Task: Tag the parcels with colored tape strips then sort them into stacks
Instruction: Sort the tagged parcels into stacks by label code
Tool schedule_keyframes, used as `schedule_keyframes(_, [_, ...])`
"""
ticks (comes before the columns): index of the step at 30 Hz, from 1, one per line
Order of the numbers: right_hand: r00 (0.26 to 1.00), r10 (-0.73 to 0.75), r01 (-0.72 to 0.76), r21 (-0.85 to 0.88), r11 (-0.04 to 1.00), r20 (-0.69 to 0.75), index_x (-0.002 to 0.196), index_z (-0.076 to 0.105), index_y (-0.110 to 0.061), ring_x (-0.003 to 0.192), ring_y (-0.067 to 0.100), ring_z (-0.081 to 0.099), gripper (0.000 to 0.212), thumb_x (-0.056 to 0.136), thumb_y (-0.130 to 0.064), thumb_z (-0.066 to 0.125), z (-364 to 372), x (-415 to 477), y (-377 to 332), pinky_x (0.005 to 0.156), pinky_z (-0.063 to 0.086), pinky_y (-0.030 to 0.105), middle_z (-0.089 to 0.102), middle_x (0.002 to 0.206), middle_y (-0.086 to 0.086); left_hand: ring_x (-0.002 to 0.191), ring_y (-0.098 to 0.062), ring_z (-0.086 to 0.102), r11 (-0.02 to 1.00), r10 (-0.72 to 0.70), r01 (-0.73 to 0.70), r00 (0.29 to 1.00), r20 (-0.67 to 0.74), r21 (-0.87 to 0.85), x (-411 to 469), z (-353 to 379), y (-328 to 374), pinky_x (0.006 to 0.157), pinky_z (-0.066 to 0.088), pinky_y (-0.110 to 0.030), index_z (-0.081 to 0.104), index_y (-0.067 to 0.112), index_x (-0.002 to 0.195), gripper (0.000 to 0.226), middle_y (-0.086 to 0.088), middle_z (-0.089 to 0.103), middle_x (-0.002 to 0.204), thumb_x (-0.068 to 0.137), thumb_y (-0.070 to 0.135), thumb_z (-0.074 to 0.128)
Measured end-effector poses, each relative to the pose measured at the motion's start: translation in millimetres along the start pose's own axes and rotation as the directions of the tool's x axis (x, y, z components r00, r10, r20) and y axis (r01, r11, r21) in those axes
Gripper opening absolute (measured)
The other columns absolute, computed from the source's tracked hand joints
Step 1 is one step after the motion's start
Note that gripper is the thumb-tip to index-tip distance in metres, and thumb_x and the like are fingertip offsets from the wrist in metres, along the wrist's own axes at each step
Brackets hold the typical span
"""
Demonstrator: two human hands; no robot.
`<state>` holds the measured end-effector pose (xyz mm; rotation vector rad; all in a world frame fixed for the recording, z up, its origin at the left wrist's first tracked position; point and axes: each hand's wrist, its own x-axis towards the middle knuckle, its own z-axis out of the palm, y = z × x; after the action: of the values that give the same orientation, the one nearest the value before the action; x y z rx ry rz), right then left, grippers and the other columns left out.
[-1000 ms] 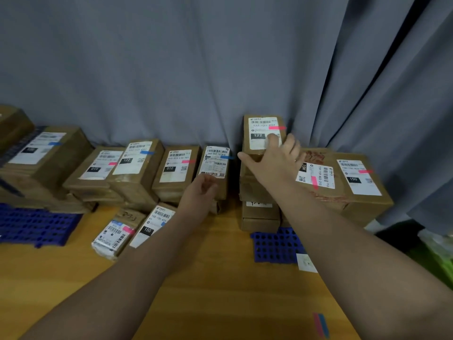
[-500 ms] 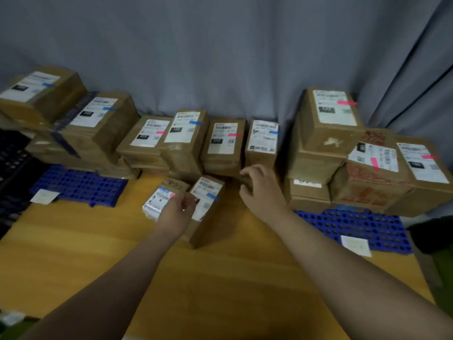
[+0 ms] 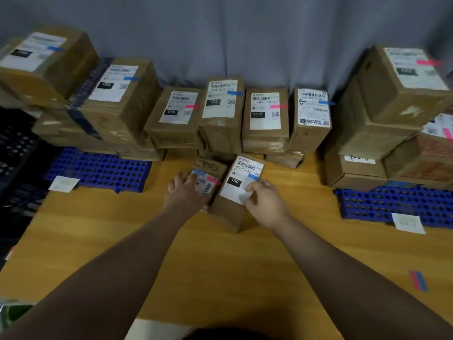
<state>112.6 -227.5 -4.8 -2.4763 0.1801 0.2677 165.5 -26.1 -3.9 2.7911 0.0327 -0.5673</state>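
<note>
Two small brown parcels lie side by side on the wooden table [image 3: 220,261]. My left hand [image 3: 185,192] rests over the left small parcel [image 3: 210,169], which carries blue and pink tape. My right hand [image 3: 266,202] grips the near right edge of the parcel labelled 150 [image 3: 241,185], which has a blue strip. Behind them stands a row of labelled parcels: a pink-tagged 010 parcel [image 3: 176,114], a blue-tagged 122 parcel [image 3: 221,106], a second pink-tagged 010 parcel [image 3: 266,116] and a blue-tagged parcel [image 3: 312,114].
A stack of larger blue-tagged boxes [image 3: 117,94] stands at the left, a pink-tagged stack [image 3: 397,94] at the right. Blue perforated mats [image 3: 98,169] [image 3: 392,202] lie before each stack, each with a paper note. Spare pink and blue tape strips [image 3: 418,279] stick to the table. A grey curtain hangs behind.
My right hand left the tall right stack and came down onto the 150 parcel. My left hand moved from the back row to the small left parcel. The view dropped lower.
</note>
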Motion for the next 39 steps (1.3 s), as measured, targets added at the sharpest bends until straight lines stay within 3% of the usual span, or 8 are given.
schedule_keyframes(7, [0.999,0.042,-0.043,-0.025,0.999,-0.025,0.122,0.055,-0.015,0.132,0.021,0.035,0.030,0.095,-0.027,0.054,4.4,2.2,-5.4,0.099,0.037,0.027,0.042,0.142,0.004,0.128,-0.037,0.033,0.989,-0.007,-0.009,0.995,0.102,0.149,22.8,4.7,-4.1,0.098,0.041,-0.047,0.019,0.018,0.141,0.086,-0.017,0.033,0.137,0.079,0.064,0.058])
schedule_keyframes(12, [0.998,0.061,-0.061,-0.031,0.998,-0.027,0.120,0.056,-0.015,0.132,0.024,0.035,0.027,0.095,-0.026,0.055,7.4,-1.6,-5.0,0.103,0.038,0.033,0.042,0.143,0.006,0.121,-0.037,0.038,0.999,0.002,-0.007,0.995,0.096,0.046,17.1,6.2,-7.7,0.091,0.042,-0.044,0.018,0.017,0.139,0.089,-0.017,0.034,0.129,0.076,0.055,0.067])
schedule_keyframes(19, [1.000,0.011,-0.011,-0.018,1.000,-0.024,0.122,0.056,-0.013,0.132,0.025,0.037,0.030,0.093,-0.019,0.055,7.1,-4.4,-14.8,0.104,0.036,0.030,0.043,0.141,0.007,0.115,-0.035,0.041,0.997,0.054,-0.046,0.990,-0.131,0.060,-21.5,-11.0,-25.1,0.091,0.040,-0.044,0.031,0.020,0.135,0.082,-0.013,0.040,0.124,0.073,0.065,0.059])
schedule_keyframes(23, [0.998,-0.003,0.012,0.160,0.987,-0.055,0.116,0.059,-0.014,0.117,0.022,0.051,0.025,0.092,-0.021,0.057,5.0,-12.1,-32.8,0.090,0.040,0.025,0.055,0.118,0.001,0.110,-0.034,0.044,0.990,0.143,-0.140,0.942,-0.305,0.033,-49.6,-32.2,-19.9,0.090,0.040,-0.043,0.037,0.021,0.133,0.084,-0.012,0.043,0.120,0.067,0.070,0.052])
schedule_keyframes(26, [0.997,0.074,-0.056,0.486,0.872,-0.019,0.113,0.052,-0.019,0.102,0.019,0.056,0.033,0.089,-0.039,0.063,-9.8,-24.2,-51.2,0.082,0.045,0.027,0.055,0.106,-0.002,0.111,-0.033,0.044,0.971,0.218,-0.239,0.891,-0.398,-0.003,-70.2,-51.2,0.4,0.090,0.038,-0.040,0.038,0.023,0.134,0.089,-0.011,0.044,0.121,0.062,0.073,0.047])
schedule_keyframes(30, [0.983,0.160,-0.170,0.808,0.565,0.095,0.126,0.037,-0.028,0.097,0.022,0.066,0.063,0.079,-0.059,0.065,-48.1,-42.4,-63.2,0.086,0.056,0.047,0.059,0.112,0.003,0.106,-0.031,0.047,0.912,0.301,-0.400,0.798,-0.522,-0.087,-85.8,-70.7,45.0,0.085,0.036,-0.034,0.045,0.022,0.132,0.092,-0.010,0.049,0.116,0.057,0.076,0.044])
schedule_keyframes(35, [0.992,0.125,-0.031,0.900,0.435,-0.026,0.136,0.027,-0.037,0.100,0.018,0.068,0.073,0.079,-0.051,0.070,-107.6,-55.9,-51.2,0.069,0.060,0.041,0.062,0.120,-0.001,0.110,-0.025,0.048,0.816,0.425,-0.571,0.699,-0.575,-0.090,-100.7,-82.9,114.3,0.088,0.039,-0.032,0.043,0.021,0.134,0.089,-0.009,0.049,0.122,0.063,0.074,0.048])
schedule_keyframes(39, [0.977,0.125,0.102,0.897,0.429,-0.171,0.134,0.029,-0.039,0.084,0.008,0.070,0.066,0.083,-0.035,0.071,-164.7,-65.8,-20.7,0.069,0.059,0.034,0.069,0.104,-0.010,0.116,-0.015,0.044,0.714,0.522,-0.690,0.639,-0.565,-0.119,-113.0,-82.9,171.1,0.091,0.043,-0.029,0.037,0.025,0.137,0.085,-0.003,0.043,0.130,0.067,0.074,0.048])
